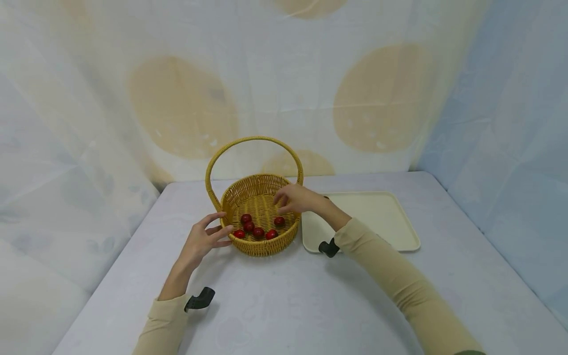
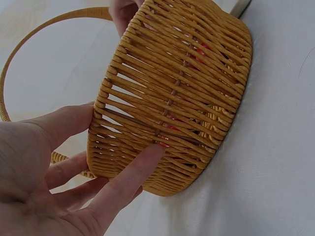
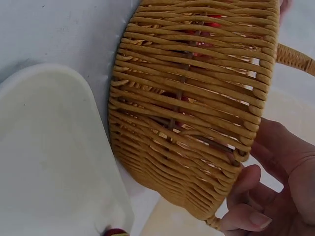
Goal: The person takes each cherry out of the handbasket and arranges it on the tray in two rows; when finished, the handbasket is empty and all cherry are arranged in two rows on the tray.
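Observation:
A yellow-brown wicker basket [image 1: 259, 248] with a tall hoop handle [image 1: 254, 138] stands on the table. Several small, shiny, round red fruits [image 1: 258, 232] lie inside, mostly toward the near side. My left hand [image 1: 201, 240] touches the basket's left side, fingers spread; in the left wrist view one fingertip rests on the woven wall and another meets the rim. Over the right rim reaches my right hand [image 1: 298, 198], its loosely bent fingers hanging above a red fruit [image 1: 279, 221]. Nothing shows between those fingers in the right wrist view [image 3: 275, 187].
A cream rectangular tray [image 1: 377, 217] lies right of the basket, partly under my right forearm. Part of a dark red round thing [image 3: 116, 232] shows at its edge in the right wrist view. A patterned curtain [image 1: 275, 88] hangs behind the table.

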